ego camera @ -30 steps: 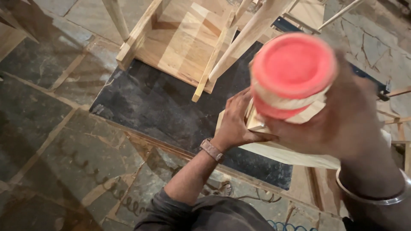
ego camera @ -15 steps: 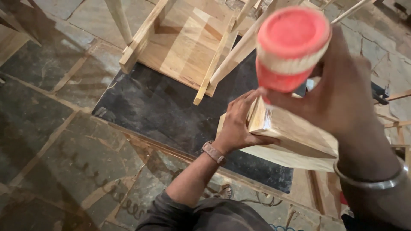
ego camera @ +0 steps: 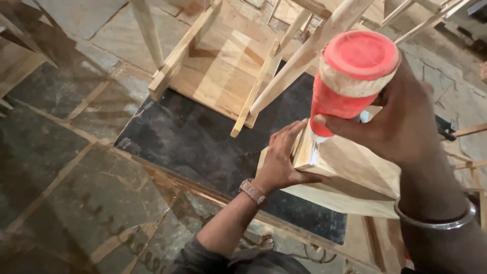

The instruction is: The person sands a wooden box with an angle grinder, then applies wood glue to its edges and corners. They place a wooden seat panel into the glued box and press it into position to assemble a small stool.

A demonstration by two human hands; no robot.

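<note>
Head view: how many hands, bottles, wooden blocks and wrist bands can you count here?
Hands: 2, left hand and right hand
Red bottle: 1
Wooden block: 1
Wrist bands: 2, watch and metal bangle
Total: 6

Right hand (ego camera: 406,122) held a red bottle (ego camera: 350,76) upside down, its tip at the upper edge of a pale wooden block (ego camera: 350,167). Left hand (ego camera: 281,162) steadied the block's end. An upturned wooden frame (ego camera: 223,71) lay behind on the stone floor (ego camera: 66,167).
</note>
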